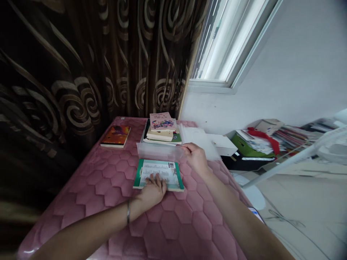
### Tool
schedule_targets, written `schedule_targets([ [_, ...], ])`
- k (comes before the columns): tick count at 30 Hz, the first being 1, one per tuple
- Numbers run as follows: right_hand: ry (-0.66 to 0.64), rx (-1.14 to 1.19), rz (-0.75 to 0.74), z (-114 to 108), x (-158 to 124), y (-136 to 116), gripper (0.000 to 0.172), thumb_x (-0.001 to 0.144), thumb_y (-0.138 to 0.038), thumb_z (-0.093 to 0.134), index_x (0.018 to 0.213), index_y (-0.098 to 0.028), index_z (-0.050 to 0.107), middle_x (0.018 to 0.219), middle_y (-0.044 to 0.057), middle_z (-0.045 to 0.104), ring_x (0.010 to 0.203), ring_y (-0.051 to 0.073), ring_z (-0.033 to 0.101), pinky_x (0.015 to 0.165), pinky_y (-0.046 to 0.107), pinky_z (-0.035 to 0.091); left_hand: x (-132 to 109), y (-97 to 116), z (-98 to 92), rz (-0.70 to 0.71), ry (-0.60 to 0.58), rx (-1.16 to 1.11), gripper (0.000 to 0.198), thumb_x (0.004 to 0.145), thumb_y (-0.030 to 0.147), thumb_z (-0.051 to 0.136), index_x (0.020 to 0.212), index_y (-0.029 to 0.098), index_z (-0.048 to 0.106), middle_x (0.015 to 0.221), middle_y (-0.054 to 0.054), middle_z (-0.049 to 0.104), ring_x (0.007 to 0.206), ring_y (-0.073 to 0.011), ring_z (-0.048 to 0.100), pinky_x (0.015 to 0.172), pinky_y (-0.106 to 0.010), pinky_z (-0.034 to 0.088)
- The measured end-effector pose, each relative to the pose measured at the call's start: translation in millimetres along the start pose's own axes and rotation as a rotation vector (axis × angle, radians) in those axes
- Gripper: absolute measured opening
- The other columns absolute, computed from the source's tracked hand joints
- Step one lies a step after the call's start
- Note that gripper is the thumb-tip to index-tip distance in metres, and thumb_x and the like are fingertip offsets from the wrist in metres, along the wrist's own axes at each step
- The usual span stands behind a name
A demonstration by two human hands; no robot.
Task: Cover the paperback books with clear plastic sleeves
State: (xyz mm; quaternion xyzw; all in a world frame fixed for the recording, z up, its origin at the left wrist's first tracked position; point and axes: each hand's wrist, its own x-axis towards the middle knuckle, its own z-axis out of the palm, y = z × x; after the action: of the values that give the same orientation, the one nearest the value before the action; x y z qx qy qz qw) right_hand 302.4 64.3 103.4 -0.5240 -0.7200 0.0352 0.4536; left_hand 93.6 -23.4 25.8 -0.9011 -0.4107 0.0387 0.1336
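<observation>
A green-edged book [159,167] lies on the pink hexagon-patterned cover [173,220] in front of me, its barcode side up. My left hand [154,189] rests on it with fingers spread, a bracelet at the wrist. Just beyond the book, a translucent plastic sheet [159,151] stands partly raised. Its right end is pinched between the fingers of my right hand [195,156]. Behind the sheet sits a stack of books topped by a pink illustrated book [162,122].
An orange-covered book [116,136] lies at the far left. More translucent sheets [199,139] and a white box [223,144] are at the right. A phone [255,213] sits by the right edge. Beyond are a white stand [253,193], cables and piled papers [257,142]. A dark curtain [130,54] hangs behind.
</observation>
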Motion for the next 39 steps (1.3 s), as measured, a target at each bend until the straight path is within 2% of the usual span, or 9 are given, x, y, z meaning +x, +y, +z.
schedule_targets([
  [6, 0.000, 0.013, 0.079, 3, 7, 13, 0.031, 0.084, -0.040, 0.046, 0.080, -0.018, 0.068, 0.077, 0.007, 0.070, 0.067, 0.020, 0.063, 0.065, 0.029, 0.046, -17, 25, -19.0, 0.056, -0.040, 0.010, 0.045, 0.082, 0.008, 0.048, 0.126, 0.009, 0.054, 0.120, -0.036, 0.055, 0.098, -0.0431, 0.065, 0.059, -0.052, 0.056],
  [11, -0.015, -0.028, 0.119, 8, 6, 28, 0.033, 0.082, -0.041, 0.045, 0.075, -0.019, 0.068, 0.071, 0.007, 0.070, 0.065, 0.020, 0.062, 0.063, 0.028, 0.045, -41, 64, 3.1, 0.082, -0.013, 0.041, 0.043, 0.081, 0.012, 0.051, 0.124, 0.010, 0.058, 0.118, -0.036, 0.056, 0.096, -0.0485, 0.063, 0.054, -0.056, 0.054],
  [15, -0.027, -0.044, 0.145, 15, 7, 37, 0.034, 0.083, -0.040, 0.044, 0.077, -0.019, 0.069, 0.069, 0.006, 0.070, 0.064, 0.020, 0.062, 0.061, 0.027, 0.043, -44, 70, 11.8, 0.048, -0.007, -0.009, 0.041, 0.081, 0.015, 0.053, 0.122, 0.012, 0.059, 0.119, -0.036, 0.056, 0.099, -0.0474, 0.063, 0.058, -0.057, 0.054],
  [20, -0.064, -0.108, 0.140, 26, 14, 47, 0.032, 0.084, -0.039, 0.045, 0.080, -0.019, 0.069, 0.073, 0.006, 0.070, 0.064, 0.018, 0.061, 0.061, 0.026, 0.043, -38, 33, -26.7, -0.006, -0.079, -0.280, 0.034, 0.080, 0.040, 0.060, 0.100, 0.013, 0.068, 0.113, -0.025, 0.065, 0.089, -0.0336, 0.068, 0.064, -0.042, 0.054],
  [23, -0.085, -0.136, 0.154, 33, 16, 52, 0.027, 0.084, -0.036, 0.048, 0.080, -0.019, 0.070, 0.075, 0.005, 0.071, 0.065, 0.018, 0.061, 0.063, 0.026, 0.043, -29, -11, -36.7, -0.228, 0.059, -0.550, 0.019, 0.089, 0.030, 0.049, 0.089, 0.020, 0.065, 0.088, -0.007, 0.071, 0.080, -0.0205, 0.068, 0.071, -0.032, 0.052],
  [26, -0.099, -0.150, 0.172, 40, 18, 55, 0.024, 0.083, -0.033, 0.050, 0.079, -0.020, 0.070, 0.077, 0.005, 0.072, 0.067, 0.018, 0.062, 0.064, 0.026, 0.044, -16, -58, -17.6, -0.513, 0.298, -0.720, 0.011, 0.086, 0.018, 0.050, 0.088, 0.019, 0.061, 0.091, -0.005, 0.069, 0.085, -0.0162, 0.066, 0.077, -0.027, 0.050],
  [30, -0.121, -0.166, 0.195, 48, 19, 58, 0.020, 0.083, -0.030, 0.052, 0.079, -0.021, 0.071, 0.078, 0.004, 0.073, 0.068, 0.017, 0.064, 0.065, 0.024, 0.044, -1, -97, 18.9, -0.802, 0.339, -0.781, 0.005, 0.083, 0.023, 0.058, 0.083, 0.018, 0.057, 0.086, -0.005, 0.069, 0.080, -0.0173, 0.066, 0.073, -0.028, 0.049],
  [33, -0.132, -0.175, 0.208, 54, 20, 61, 0.018, 0.082, -0.026, 0.054, 0.078, -0.021, 0.071, 0.080, 0.004, 0.073, 0.069, 0.016, 0.064, 0.065, 0.023, 0.044, 6, -103, 31.6, -0.844, 0.316, -0.858, 0.008, 0.083, 0.024, 0.060, 0.084, 0.019, 0.055, 0.088, -0.004, 0.070, 0.083, -0.0159, 0.068, 0.073, -0.026, 0.048],
  [39, -0.124, -0.179, 0.219, 63, 19, 67, 0.017, 0.082, -0.023, 0.054, 0.079, -0.020, 0.071, 0.082, 0.004, 0.073, 0.071, 0.017, 0.065, 0.068, 0.025, 0.046, 13, -98, 34.0, -0.941, 0.252, -0.839, 0.010, 0.083, 0.025, 0.060, 0.078, 0.020, 0.054, 0.084, -0.003, 0.071, 0.082, -0.0177, 0.067, 0.070, -0.026, 0.044],
])
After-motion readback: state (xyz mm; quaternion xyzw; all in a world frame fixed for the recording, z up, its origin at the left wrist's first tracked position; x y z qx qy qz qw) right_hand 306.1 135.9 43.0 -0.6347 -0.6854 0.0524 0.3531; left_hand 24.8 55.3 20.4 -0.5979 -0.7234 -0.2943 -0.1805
